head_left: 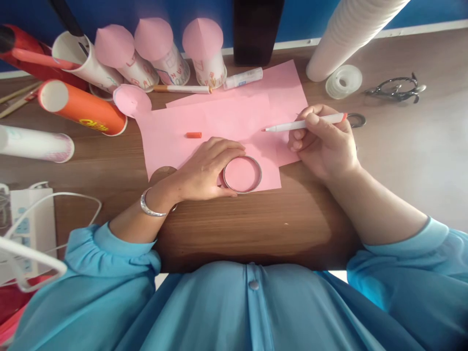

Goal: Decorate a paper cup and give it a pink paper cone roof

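clasping thin ring (261, 174) on pink paper (166, 134)

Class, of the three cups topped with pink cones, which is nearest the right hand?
The rightmost cup; the middle cup and leftmost cup stand farther left.

Blue top (204, 307), round front button (253, 285), gathered sleeves (106, 273), banded cuffs (122, 242), silver bracelet (149, 209)

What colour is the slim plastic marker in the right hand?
The slim plastic marker is white with an orange-red end, best seen in the head view.
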`<state>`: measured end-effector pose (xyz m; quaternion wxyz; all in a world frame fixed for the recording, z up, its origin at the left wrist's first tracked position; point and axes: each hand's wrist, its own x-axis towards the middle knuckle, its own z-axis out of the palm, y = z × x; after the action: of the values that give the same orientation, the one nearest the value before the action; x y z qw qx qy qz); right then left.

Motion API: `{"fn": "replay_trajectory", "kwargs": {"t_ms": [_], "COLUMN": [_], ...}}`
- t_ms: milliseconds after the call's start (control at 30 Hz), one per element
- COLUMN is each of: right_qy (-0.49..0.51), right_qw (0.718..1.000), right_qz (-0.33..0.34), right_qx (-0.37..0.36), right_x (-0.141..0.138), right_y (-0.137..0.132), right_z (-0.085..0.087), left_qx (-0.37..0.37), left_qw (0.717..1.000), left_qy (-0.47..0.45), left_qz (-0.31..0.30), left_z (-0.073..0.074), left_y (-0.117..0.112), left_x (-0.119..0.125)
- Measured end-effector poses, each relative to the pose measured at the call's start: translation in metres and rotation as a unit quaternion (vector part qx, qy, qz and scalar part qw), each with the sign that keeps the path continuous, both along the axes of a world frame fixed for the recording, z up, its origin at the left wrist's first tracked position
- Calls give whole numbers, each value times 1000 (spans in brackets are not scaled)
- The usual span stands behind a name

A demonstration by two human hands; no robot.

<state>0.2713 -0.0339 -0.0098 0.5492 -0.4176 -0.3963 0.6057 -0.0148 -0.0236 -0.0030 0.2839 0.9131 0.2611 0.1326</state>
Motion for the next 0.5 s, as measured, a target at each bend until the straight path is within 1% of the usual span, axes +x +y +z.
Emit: {"fn": "replay_trajectory", "kwargs": {"t_ms": [167,333,500], "right_qy": [-6,-9,-31], "right_qw": [1000,1000,1000], "right_qz": [-4,-4,3], "right_qx": [0,0,-6], "right_x": [-1,-2,-2], "right_y": [-1,0,-3], "right_z": [1,3,5], "left_qx": [10,21,7], "left_qw": [1000,1000,1000], "left_qy": [-9,-18,-28], "left_qz": [-1,-7,0], "left_z": [1,-2,-4], "left_y": [-1,-1,-3], "left_x": [0,-1,-3]}}
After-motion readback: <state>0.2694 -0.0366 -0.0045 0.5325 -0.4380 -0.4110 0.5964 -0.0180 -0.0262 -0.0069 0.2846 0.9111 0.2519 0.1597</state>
